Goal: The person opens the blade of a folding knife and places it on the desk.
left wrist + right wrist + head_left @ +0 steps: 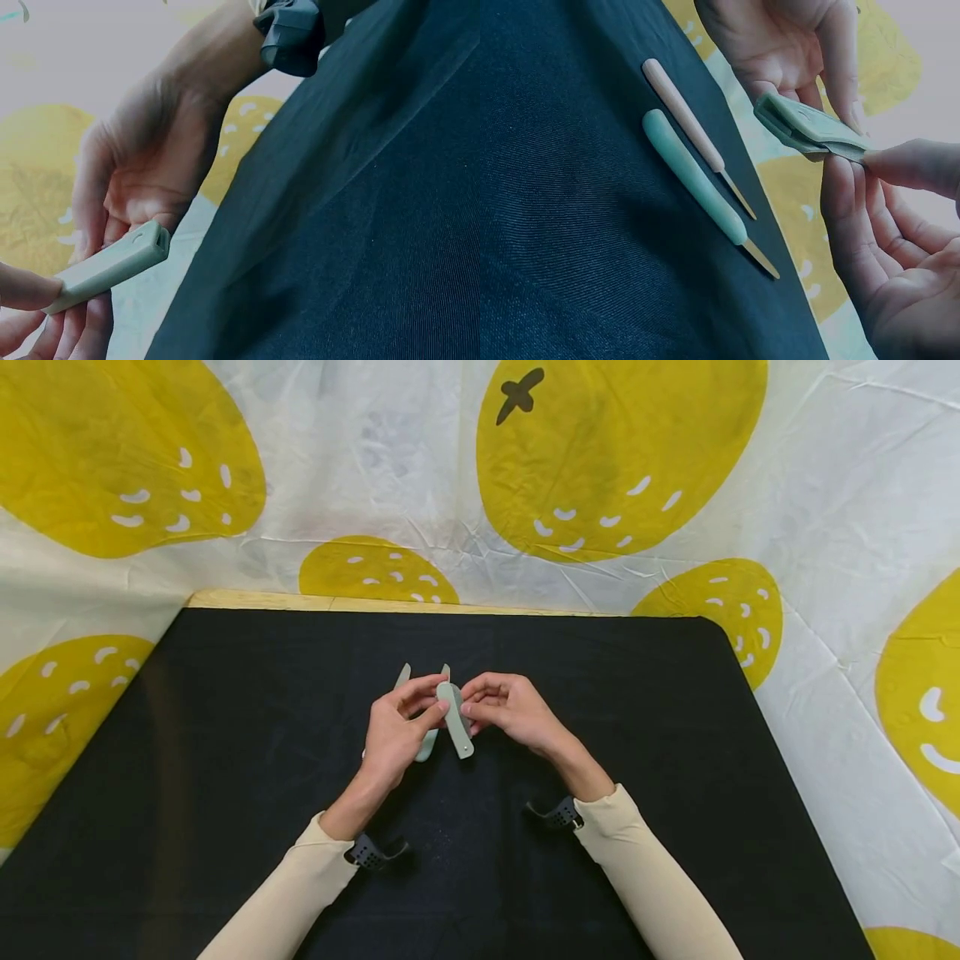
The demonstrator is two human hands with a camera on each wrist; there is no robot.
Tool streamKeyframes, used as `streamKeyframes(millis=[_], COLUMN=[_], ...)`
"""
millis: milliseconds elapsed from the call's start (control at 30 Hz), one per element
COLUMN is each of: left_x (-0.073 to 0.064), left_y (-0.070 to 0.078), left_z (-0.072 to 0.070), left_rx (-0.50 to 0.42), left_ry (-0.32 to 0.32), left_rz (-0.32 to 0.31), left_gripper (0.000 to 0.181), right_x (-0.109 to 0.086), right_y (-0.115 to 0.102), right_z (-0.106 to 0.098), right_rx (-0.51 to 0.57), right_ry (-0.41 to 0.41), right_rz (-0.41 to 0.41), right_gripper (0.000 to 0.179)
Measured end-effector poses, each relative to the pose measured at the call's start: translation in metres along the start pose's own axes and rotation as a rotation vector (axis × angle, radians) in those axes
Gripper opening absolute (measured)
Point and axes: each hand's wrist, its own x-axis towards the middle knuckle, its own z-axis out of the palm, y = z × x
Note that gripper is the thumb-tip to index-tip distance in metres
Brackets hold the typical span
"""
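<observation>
Both hands hold a pale green folding knife above the black table. Its handle hangs slanted in the head view, and a darker blade edge shows along its right side. My left hand grips the handle between thumb and fingers. From the other side, my right hand pinches the knife at its blade edge with thumb and fingertips. In the right wrist view the blade looks mostly folded into the slotted handle. Below lie a knife with a mint green handle and one with a pale pink handle, partly hidden by my left hand in the head view.
The black cloth covers the table, with a light wooden edge at its back. A white sheet with yellow fruit prints hangs behind and at the sides. Dark straps are on both wrists.
</observation>
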Motion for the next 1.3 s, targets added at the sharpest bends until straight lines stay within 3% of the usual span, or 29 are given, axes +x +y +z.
streamKeyframes(millis=[267,467,900,1033,1233,1300], left_x=[0.0,-0.001,-0.002,0.0,0.004,0.005], left_y=[0.002,0.001,0.004,0.003,0.003,0.004], left_z=[-0.002,-0.002,-0.006,-0.011,-0.029,-0.034], left_rx=[-0.04,-0.094,-0.041,0.077,0.451,0.542], left_ry=[0.02,0.075,0.044,-0.038,-0.251,-0.306], left_rz=[-0.016,-0.015,-0.033,0.036,0.263,0.311], left_gripper=[0.038,0.038,0.038,0.04,0.049,0.055], right_x=[0.0,0.001,0.003,0.003,0.002,0.002], right_y=[0.0,0.002,-0.003,-0.005,-0.011,-0.011], right_z=[0.0,-0.001,-0.005,-0.007,-0.01,-0.01], right_rx=[0.025,0.105,0.041,0.013,-0.01,-0.011], right_ry=[0.057,0.099,-0.029,-0.037,-0.059,-0.073], right_rz=[-0.017,-0.001,0.031,0.019,0.027,0.031], right_gripper=[0.02,0.02,0.037,0.039,0.036,0.035])
